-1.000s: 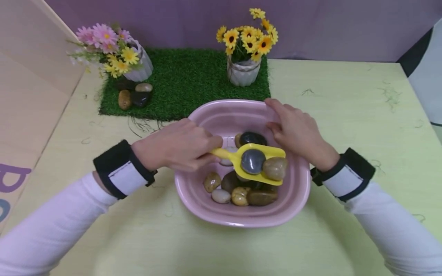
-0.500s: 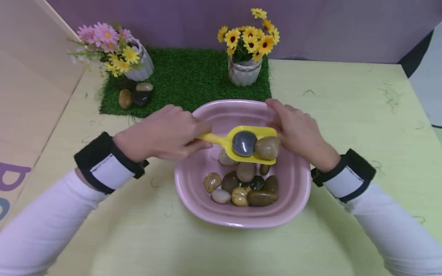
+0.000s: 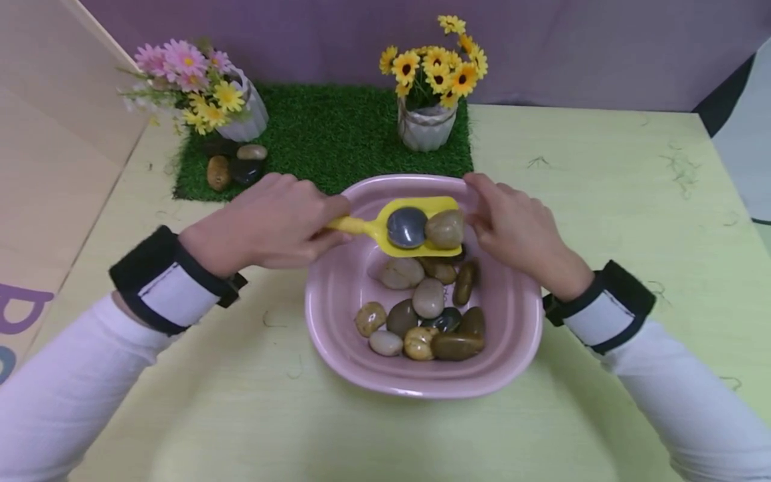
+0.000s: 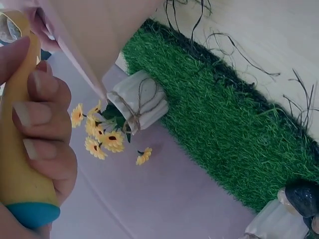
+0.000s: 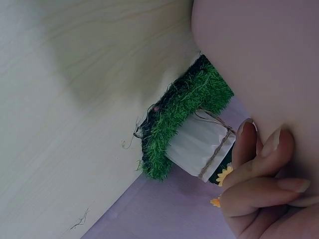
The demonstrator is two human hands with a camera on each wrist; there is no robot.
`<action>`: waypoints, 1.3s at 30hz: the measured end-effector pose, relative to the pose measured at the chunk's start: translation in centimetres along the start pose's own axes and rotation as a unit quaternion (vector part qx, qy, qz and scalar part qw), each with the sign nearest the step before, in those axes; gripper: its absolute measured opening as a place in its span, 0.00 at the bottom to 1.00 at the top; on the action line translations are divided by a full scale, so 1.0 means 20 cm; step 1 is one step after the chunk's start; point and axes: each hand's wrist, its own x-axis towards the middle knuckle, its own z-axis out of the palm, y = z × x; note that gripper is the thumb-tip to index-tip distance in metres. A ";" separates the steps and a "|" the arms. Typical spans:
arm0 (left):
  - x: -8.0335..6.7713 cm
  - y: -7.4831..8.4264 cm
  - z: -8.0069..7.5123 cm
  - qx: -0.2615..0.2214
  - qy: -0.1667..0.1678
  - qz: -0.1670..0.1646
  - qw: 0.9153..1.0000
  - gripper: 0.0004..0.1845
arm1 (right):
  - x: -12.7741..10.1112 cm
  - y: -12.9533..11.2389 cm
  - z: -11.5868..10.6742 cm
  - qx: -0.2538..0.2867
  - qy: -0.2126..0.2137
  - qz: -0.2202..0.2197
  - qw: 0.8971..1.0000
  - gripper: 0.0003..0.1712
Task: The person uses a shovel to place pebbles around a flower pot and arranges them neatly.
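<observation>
From the head view I see my left hand (image 3: 271, 224) with its fingers curled tight around the handle of the yellow scoop (image 3: 415, 227). The handle is mostly hidden inside the fist; in the left wrist view only a yellow length and a blue end cap (image 4: 30, 214) come out. The scoop is above the far part of the pink basin (image 3: 337, 335) and carries a grey stone (image 3: 406, 226) and a brown stone (image 3: 444, 229), touching each other. My right hand (image 3: 518, 227) holds the far right rim of the basin with bent fingers; the fingertips (image 5: 269, 144) press on the pink wall, and the thumb I cannot make out. More pebbles (image 3: 427, 314) lie in the basin, some partly covered by the scoop.

At the left edge of the head view there are purple and blue letters (image 3: 21, 314) on the board, cut off, so I cannot read them.

Behind the basin, just beside its far rim, lies the green grass mat (image 3: 325, 140) with a sunflower pot (image 3: 424, 124), a pink-flower pot (image 3: 241, 114) and a few stones (image 3: 231, 167). The table (image 3: 602, 201) to the right is bare, and a wooden board stands close on the left.
</observation>
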 end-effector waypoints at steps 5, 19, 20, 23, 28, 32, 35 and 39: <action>-0.01 -0.02 -0.02 0.010 0.004 -0.024 1.000 0.14 | 0.00 0.00 0.00 -0.002 0.001 0.001 1.000 0.31; -0.03 -0.08 -0.04 0.039 0.032 -0.065 0.997 0.18 | 0.00 0.00 0.00 -0.003 -0.002 0.007 1.000 0.30; -0.03 -0.09 -0.04 0.039 0.033 -0.068 0.996 0.18 | 0.00 0.00 0.00 -0.003 -0.002 0.007 1.000 0.30; -0.03 -0.12 -0.04 0.037 0.030 -0.082 0.995 0.18 | 0.00 0.01 0.00 -0.002 -0.002 0.006 1.000 0.30; -0.04 -0.16 -0.04 0.028 0.022 -0.108 0.993 0.16 | 0.00 0.01 0.01 -0.003 0.000 0.002 1.000 0.30; -0.05 -0.20 -0.03 0.026 0.028 -0.126 0.991 0.16 | 0.00 0.01 0.01 -0.003 0.000 0.001 1.000 0.30; -0.06 -0.22 -0.02 0.024 0.030 -0.139 0.990 0.17 | 0.00 0.00 0.00 -0.002 -0.002 0.004 1.000 0.30; -0.06 -0.25 -0.01 0.017 0.032 -0.155 0.987 0.19 | 0.00 0.00 0.00 -0.002 -0.004 0.006 1.000 0.30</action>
